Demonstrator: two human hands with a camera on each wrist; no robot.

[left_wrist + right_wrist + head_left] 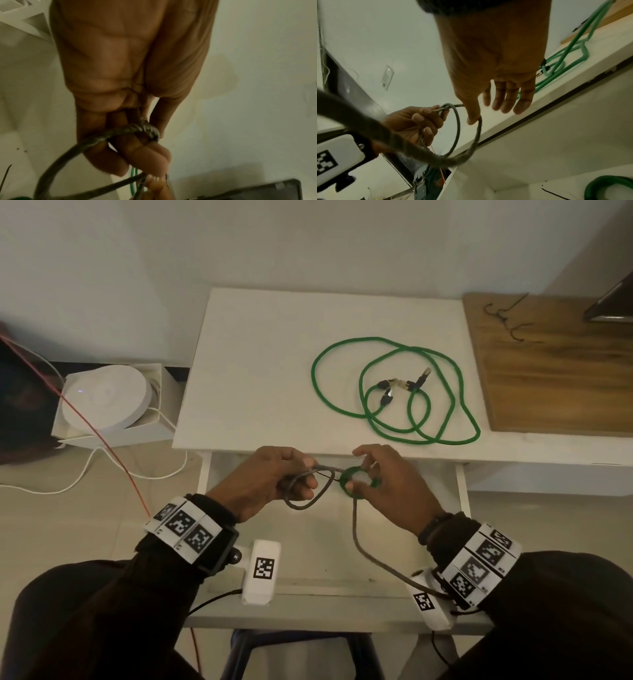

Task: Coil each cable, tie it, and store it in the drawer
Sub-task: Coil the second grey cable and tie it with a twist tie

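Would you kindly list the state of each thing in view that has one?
Grey braided cable: partly looped, held by both hands, tail hanging.
Long green cable: uncoiled, loose on the white table.
Small green coil: coiled, in drawer.
White drawer: open.
Left hand: grips loop.
Right hand: pinches cable.

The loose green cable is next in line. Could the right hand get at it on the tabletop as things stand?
Probably not at once: the right hand is pinching the grey cable. The path to the green cable on the white table looks unobstructed.
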